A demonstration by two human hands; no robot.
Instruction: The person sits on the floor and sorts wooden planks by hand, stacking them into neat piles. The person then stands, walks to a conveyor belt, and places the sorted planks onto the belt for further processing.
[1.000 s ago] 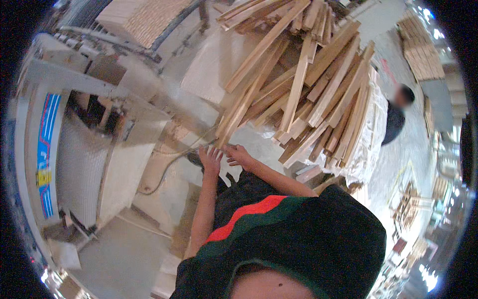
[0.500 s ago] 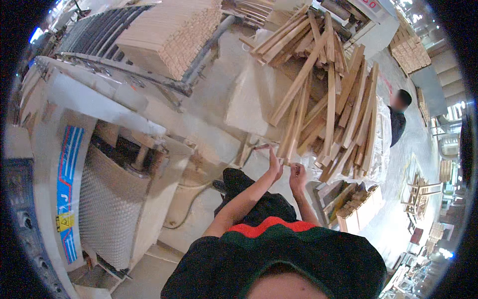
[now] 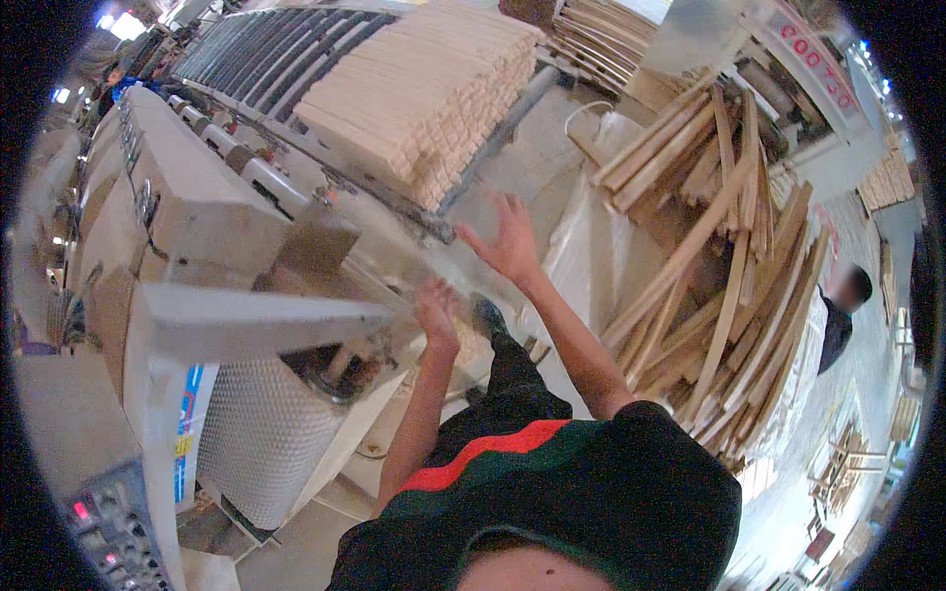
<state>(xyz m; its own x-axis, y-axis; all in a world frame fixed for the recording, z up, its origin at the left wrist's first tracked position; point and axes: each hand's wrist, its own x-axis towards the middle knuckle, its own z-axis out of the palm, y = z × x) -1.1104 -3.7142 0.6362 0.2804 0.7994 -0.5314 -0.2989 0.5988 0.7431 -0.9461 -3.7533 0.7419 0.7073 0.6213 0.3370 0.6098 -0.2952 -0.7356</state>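
- The right hand is hovering with fingers spreading, its grip released; the left hand, blurring slightly, is hovering loosely, gripping nothing visible.
- The left hand is hovering near the grey machine beam; keeping fingers clear is seeming wise.
- Beyond the right hand, the pale wooden strips are lying stacked beside dark rollers.
- Farther out, a blue label is marking the machine; red characters are showing on a panel.

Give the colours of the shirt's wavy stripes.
The wavy stripes are red and dark green; head view.
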